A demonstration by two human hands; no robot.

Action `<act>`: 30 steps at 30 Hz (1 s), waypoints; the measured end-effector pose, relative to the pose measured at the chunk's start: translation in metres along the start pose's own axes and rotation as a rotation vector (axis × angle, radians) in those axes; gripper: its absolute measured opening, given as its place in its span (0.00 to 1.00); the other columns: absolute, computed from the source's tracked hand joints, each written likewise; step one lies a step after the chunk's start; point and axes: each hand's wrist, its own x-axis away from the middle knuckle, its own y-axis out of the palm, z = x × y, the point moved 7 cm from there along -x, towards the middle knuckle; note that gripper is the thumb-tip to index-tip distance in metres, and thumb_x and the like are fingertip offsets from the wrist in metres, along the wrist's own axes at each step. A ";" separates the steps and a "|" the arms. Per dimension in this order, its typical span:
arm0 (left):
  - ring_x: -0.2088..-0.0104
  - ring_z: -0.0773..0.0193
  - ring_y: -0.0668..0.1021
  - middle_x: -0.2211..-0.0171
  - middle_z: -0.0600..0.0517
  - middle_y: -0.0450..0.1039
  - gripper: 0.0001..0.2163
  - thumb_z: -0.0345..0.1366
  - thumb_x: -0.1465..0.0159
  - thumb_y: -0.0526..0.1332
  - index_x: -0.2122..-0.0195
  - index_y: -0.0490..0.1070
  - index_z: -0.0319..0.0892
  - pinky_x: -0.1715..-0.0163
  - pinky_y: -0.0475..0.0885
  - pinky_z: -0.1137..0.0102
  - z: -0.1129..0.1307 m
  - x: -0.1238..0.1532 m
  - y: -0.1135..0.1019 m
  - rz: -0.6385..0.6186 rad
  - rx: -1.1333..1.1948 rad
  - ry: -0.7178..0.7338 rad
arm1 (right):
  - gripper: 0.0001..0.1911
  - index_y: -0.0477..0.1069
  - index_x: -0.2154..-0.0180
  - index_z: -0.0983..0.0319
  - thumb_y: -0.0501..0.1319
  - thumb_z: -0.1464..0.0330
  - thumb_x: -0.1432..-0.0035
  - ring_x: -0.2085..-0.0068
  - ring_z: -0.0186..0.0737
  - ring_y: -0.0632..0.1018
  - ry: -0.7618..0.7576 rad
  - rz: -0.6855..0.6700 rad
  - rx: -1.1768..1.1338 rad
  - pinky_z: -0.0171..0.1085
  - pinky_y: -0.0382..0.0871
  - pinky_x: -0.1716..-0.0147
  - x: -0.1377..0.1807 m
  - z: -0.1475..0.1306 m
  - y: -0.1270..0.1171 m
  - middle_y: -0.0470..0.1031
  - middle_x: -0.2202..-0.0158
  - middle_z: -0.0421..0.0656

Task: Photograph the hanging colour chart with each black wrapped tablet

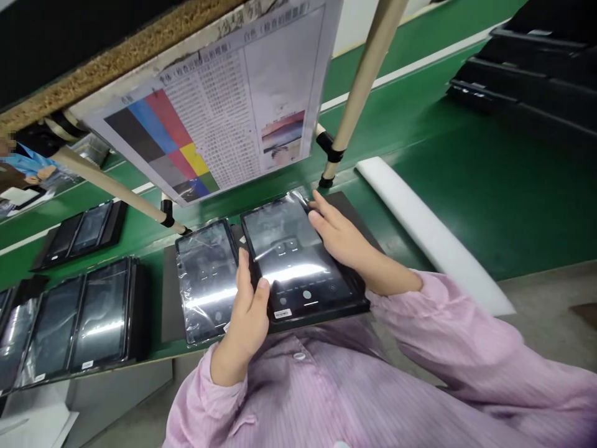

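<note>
A tablet point(298, 261) with a lit screen showing a round white button lies in front of me on dark padding. My left hand point(248, 311) is at its left edge, fingers extended into the gap and thumb at the rim. My right hand point(342, 239) holds the opposite edge, with thumb and forefinger near the upper right corner; the other fingers are partly hidden. Just left of my left hand lies a second tablet point(205, 261) under clear wrinkled film, its screen also lit. Both tablets carry a small white label near the bottom.
A printed chart point(209, 112) with colour blocks hangs above on a pipe frame point(364, 81). Wrapped tablets point(100, 311) lie left, with more behind. A white foam strip point(429, 230) lies right on the green bench point(466, 162); black trays point(536, 74) are stacked beyond. Another person's hand point(45, 172) shows far left.
</note>
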 end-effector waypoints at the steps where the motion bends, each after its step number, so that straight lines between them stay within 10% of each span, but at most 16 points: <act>1: 0.28 0.57 0.53 0.27 0.48 0.47 0.29 0.48 0.29 0.53 0.28 0.47 0.53 0.31 0.51 0.55 0.005 0.002 -0.006 0.001 -0.024 0.033 | 0.41 0.56 0.31 0.59 0.46 0.42 0.34 0.34 0.60 0.59 -0.046 0.011 0.140 0.64 0.56 0.39 0.005 -0.006 -0.001 0.58 0.34 0.52; 7: 0.38 0.54 0.67 0.39 0.46 0.65 0.20 0.41 0.29 0.53 0.36 0.64 0.54 0.38 0.62 0.54 0.030 0.016 -0.074 0.212 -0.436 0.250 | 0.20 0.77 0.48 0.50 0.48 0.59 0.28 0.38 0.56 0.61 -0.546 -0.135 0.602 0.58 0.55 0.46 0.047 -0.056 0.023 0.60 0.35 0.43; 12: 0.45 0.48 0.65 0.50 0.42 0.65 0.16 0.36 0.31 0.54 0.49 0.78 0.48 0.43 0.60 0.48 0.025 0.017 -0.117 0.412 -0.916 0.219 | 0.23 0.76 0.47 0.52 0.46 0.57 0.28 0.37 0.59 0.61 -0.611 -0.074 0.591 0.60 0.54 0.45 0.051 -0.060 0.025 0.59 0.34 0.45; 19: 0.47 0.44 0.63 0.49 0.38 0.62 0.16 0.35 0.32 0.55 0.49 0.79 0.47 0.48 0.61 0.46 0.009 0.006 -0.113 0.337 -1.182 0.192 | 0.22 0.78 0.50 0.53 0.47 0.58 0.29 0.38 0.60 0.63 -0.497 0.053 0.454 0.61 0.58 0.42 0.050 -0.048 -0.002 0.66 0.39 0.46; 30: 0.49 0.48 0.66 0.55 0.43 0.62 0.12 0.37 0.33 0.57 0.56 0.80 0.45 0.47 0.58 0.50 0.022 0.010 -0.095 0.307 -0.987 0.364 | 0.20 0.82 0.60 0.50 0.50 0.64 0.29 0.37 0.51 0.64 -0.401 0.151 0.565 0.56 0.58 0.41 0.059 -0.032 -0.022 0.69 0.42 0.40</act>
